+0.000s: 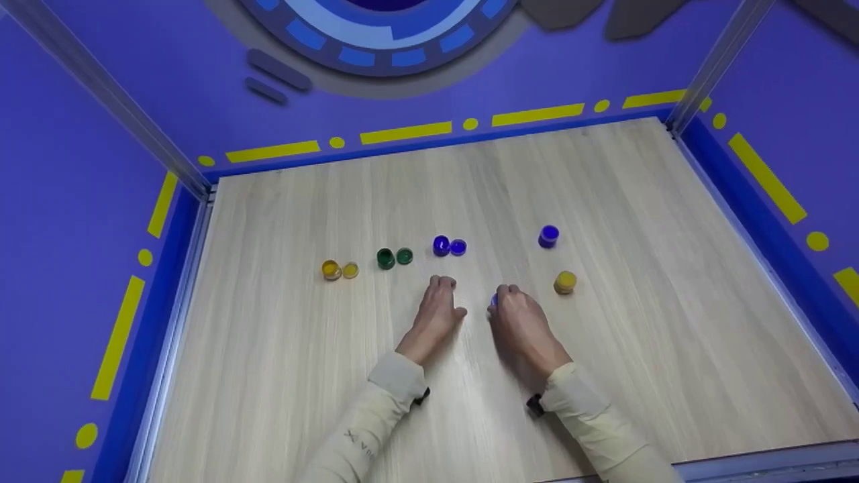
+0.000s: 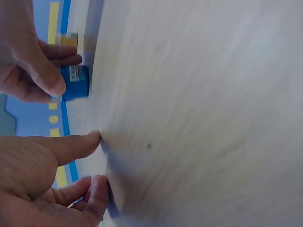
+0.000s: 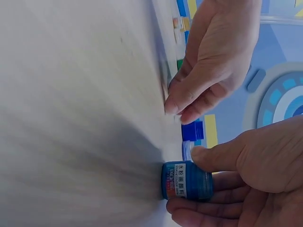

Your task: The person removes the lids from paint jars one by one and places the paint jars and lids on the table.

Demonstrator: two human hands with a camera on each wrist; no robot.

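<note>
My right hand (image 1: 520, 318) holds a blue paint jar (image 3: 187, 180) upright on the table, thumb on one side and fingers on the other. In the head view only a sliver of that jar shows beside the fingers; its printed label faces the right wrist camera. To its left, my left hand (image 1: 435, 308) rests its fingertips on the wood, thumb apart from the fingers, holding nothing. Just beyond the left hand stands an uncapped deep-blue jar (image 1: 441, 246) with its lid (image 1: 458, 247) lying beside it.
Further left are an uncapped green jar (image 1: 385, 259) with its lid (image 1: 405, 256) and an uncapped yellow jar (image 1: 331, 270) with its lid (image 1: 350, 270). Right of my hands stand a capped violet-blue jar (image 1: 548, 237) and a capped yellow jar (image 1: 565, 282). Panels enclose the table (image 1: 302, 376).
</note>
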